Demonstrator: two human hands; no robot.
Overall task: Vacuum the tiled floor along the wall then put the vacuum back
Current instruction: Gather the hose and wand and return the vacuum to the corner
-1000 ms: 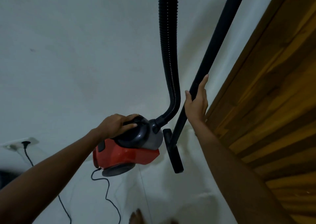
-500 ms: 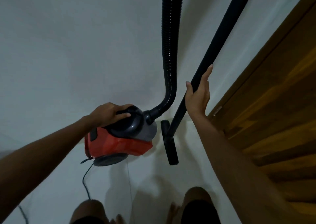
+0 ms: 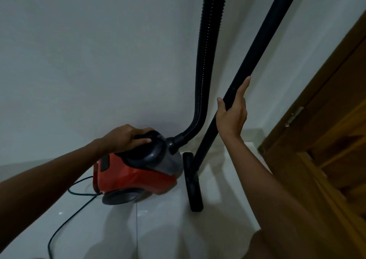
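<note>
On wand (image 3: 255,56), right hand (image 3: 231,116) flat.

Single view only, head-worn wide-angle camera, so no second view shares any of the scene. Looks forward and steeply down into a room corner. Both forearms enter from the bottom edge, left hand (image 3: 126,139) at 7 o'clock of centre, right hand (image 3: 232,113) at 4 o'clock, both within arm's reach of the lens. Red and grey canister vacuum cleaner (image 3: 136,171) sits just below frame centre, close. White tiled floor (image 3: 168,229) fills the bottom, plain white wall (image 3: 89,50) the top left, brown wooden door (image 3: 336,140) the 3 o'clock edge. Straight lines bow at the borders.
</note>
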